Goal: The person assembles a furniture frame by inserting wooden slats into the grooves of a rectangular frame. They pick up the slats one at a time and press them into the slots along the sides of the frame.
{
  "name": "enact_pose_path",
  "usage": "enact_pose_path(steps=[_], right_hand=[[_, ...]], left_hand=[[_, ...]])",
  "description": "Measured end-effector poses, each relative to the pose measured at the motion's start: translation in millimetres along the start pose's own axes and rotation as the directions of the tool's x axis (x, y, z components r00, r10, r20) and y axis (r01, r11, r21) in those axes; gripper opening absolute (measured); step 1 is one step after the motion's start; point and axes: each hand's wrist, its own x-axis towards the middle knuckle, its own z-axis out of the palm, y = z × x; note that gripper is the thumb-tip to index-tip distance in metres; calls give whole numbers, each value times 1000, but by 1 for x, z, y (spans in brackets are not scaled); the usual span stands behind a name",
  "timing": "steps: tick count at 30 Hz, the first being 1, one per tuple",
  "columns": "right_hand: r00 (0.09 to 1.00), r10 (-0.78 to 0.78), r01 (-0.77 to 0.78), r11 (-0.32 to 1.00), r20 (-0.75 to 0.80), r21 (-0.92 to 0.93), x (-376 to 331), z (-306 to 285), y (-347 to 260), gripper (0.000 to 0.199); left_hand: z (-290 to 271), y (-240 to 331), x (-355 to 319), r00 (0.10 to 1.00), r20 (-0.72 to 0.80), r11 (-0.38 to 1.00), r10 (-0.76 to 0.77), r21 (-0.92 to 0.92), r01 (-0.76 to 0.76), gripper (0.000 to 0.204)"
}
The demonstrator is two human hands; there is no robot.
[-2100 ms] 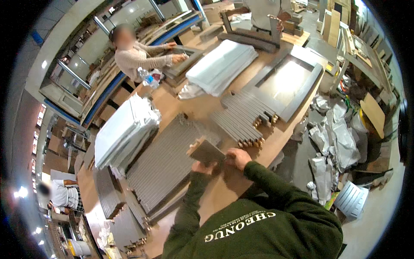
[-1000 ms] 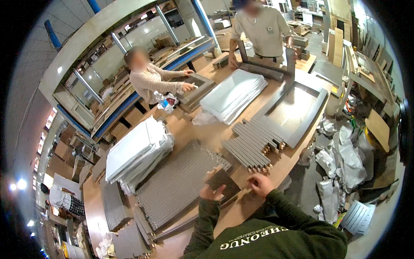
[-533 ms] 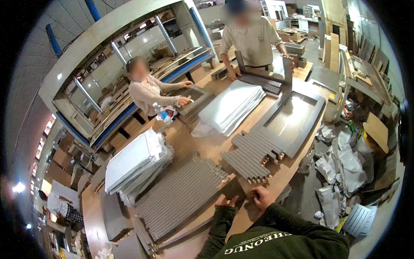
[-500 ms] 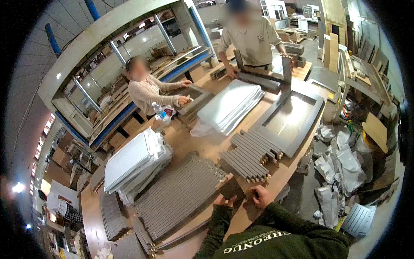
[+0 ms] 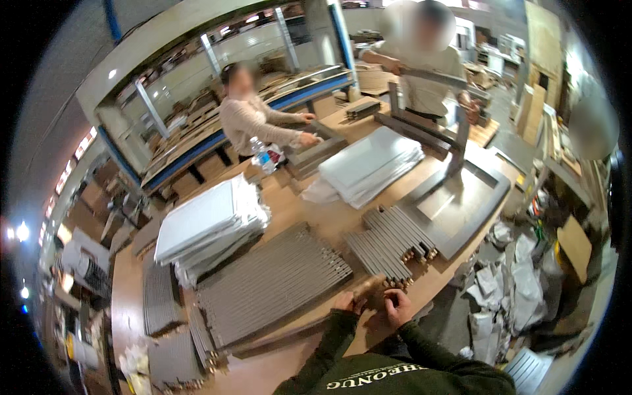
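At the near table edge, my left hand [image 5: 347, 302] has its fingers curled in toward my right hand. Close beside it, my right hand [image 5: 397, 307] is bent with thumb and fingers drawn together. Anything small between the fingers is too blurred to make out. Just beyond both hands lies a short stack of grey rails [image 5: 385, 240] with light wooden ends. To the left, a wide layer of grey slats [image 5: 270, 289] covers the tabletop. A long grey strip [image 5: 283, 339] runs along its near side, partly behind my left forearm.
White wrapped panels [image 5: 197, 214] and another panel stack [image 5: 372, 161] stand on the table. A grey frame [image 5: 497, 187] lies at right. Across the table one person [image 5: 257, 122] handles a frame; another [image 5: 428, 85] holds frame parts. Crumpled wrapping [image 5: 523, 283] litters the floor at right.
My view has shifted, so the table sits differently. My hands stay close together at the table edge, fingers now more curled. The person at the far right has raised a grey rail.
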Motion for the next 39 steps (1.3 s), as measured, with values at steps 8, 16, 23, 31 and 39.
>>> enact_pose_path(steps=[8, 16, 23, 31, 39], right_hand=[[811, -574, 520, 795, -112, -313, -4, 68, -81, 64], [876, -452, 470, 879, -170, 84, 15, 86, -138, 49], [988, -126, 116, 987, -87, -110, 9, 90, -24, 98], [998, 38, -47, 975, -47, -218, 9, 81, 92, 70], [863, 503, -418, 647, 56, 638, 12, 110, 4, 75]], left_hand=[[-4, -24, -61, 941, -300, 966, 154, 248, -79, 39], [-170, -112, -266, 508, -832, 904, -222, 20, 427, 37], [-211, -174, -304, 403, -815, 884, -416, -260, 388, 37], [-273, -169, -119, 666, -741, 995, -86, -34, 91, 33], [-350, -183, 69, 824, -523, 906, 216, 422, 30, 22]])
